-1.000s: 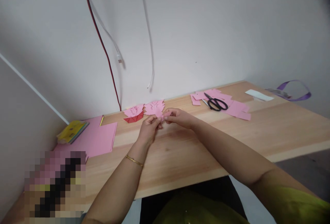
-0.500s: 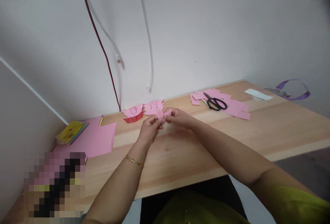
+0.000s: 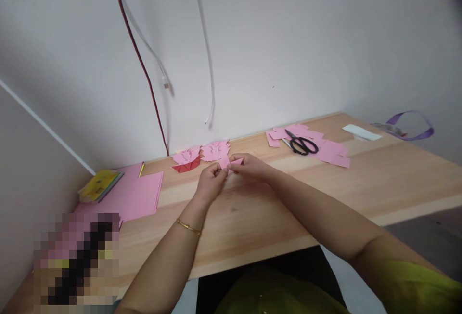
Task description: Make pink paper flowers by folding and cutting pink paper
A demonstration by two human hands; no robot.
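Between my two hands is a small piece of pink paper (image 3: 224, 162), partly folded and partly covered by my fingers. My left hand (image 3: 211, 181) pinches its left side, just above the table. From the other side my right hand (image 3: 250, 167) grips it between thumb and fingers. Right behind the hands lie pink cut-paper pieces with jagged edges (image 3: 215, 150), and a folded red paper piece (image 3: 186, 164) rests in front of the left one.
Black-handled scissors (image 3: 303, 146) lie on pink paper scraps (image 3: 330, 152) to the right. A white strip (image 3: 361, 132) is farther right. Large pink sheets (image 3: 139, 196) and a yellow packet (image 3: 99, 185) occupy the left. Cables (image 3: 147, 75) hang along the wall behind.
The pink paper has turned slightly in my fingers, and its right flap lies flatter. Both hands have shifted a little; the things on the table have stayed put.
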